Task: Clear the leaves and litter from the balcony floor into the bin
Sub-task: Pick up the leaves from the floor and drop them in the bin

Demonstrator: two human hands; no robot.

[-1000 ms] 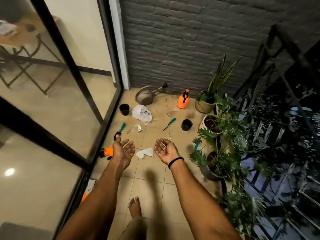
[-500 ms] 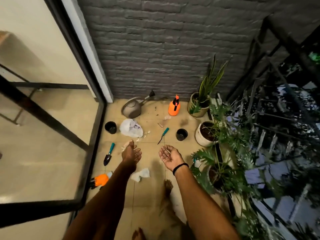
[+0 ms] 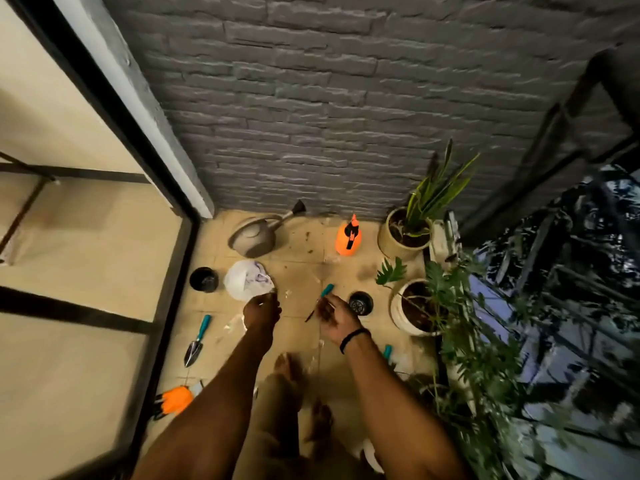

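Left hand (image 3: pixel 261 311) palm-down at near edge of white plastic bag (image 3: pixel 244 278), grip unclear; right hand (image 3: pixel 334 315) loosely curled, holding nothing, above teal-handled tool (image 3: pixel 326 291) mid balcony floor (image 3: pixel 301 271)

Left hand (image 3: pixel 261 311) blurred, orange gloves (image 3: pixel 176 400) partly hidden

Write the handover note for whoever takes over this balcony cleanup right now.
Left hand: at the edge of the white plastic bag; blur hides whether it grips.
Right hand: beside the teal-handled hand tool; grip unclear too.
Litter: bag, clear wrapper scraps by the trowel, dry leaf bits near the watering can, all on the floor tiles.
Done: nothing visibly cleared; no bin in view.
Left: gather all of it, find the bin.
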